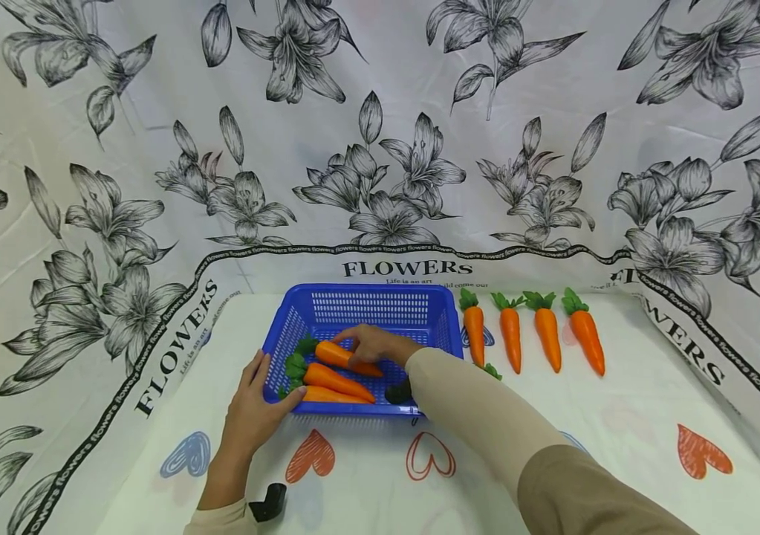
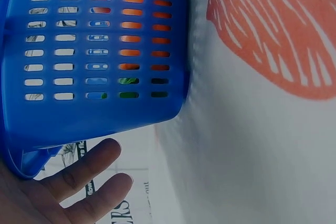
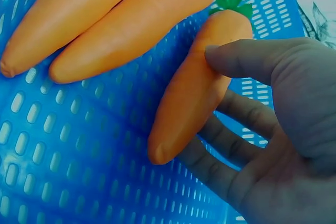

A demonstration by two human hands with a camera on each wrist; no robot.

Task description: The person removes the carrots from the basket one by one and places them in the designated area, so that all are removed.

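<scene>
Right hand: (image 1: 374, 344) reaches into the basket from the right; grip clamped on 1 carrot, thumb on 1 side and fingers on the other.
Held carrot: (image 3: 186, 95) inside the basket, farthest of the 3 there; leaves point left, tip right; I cannot tell if it touches the basket floor.
Left hand: (image 1: 255, 409) at the basket's near left corner; grip apart, fingers spread outside the left wall, thumb over the near rim.
Basket: (image 1: 373, 301) blue, slotted walls, upright in the middle of the tabletop (image 1: 366, 475).
Other carrots in basket: middle carrot (image 1: 338, 380) and near carrot (image 1: 333, 394), side by side on the left, leaves left; near carrot lies along the near wall.
Carrot row: (image 1: 548, 339) 4 orange carrots right of the basket, spaced apart, leaves at the far end, tips toward the person.
Extra leaves: (image 1: 492, 371) 1 green tuft just past the sleeve (image 1: 480, 416); the rest is hidden by the arm.
Tabletop cover: white, printed hearts in red and blue; red heart (image 1: 310, 455) just in front of the basket.
Backdrop: (image 1: 389, 215) white cloth, black flower drawings, "FLOWERS" lettering behind the basket.
</scene>
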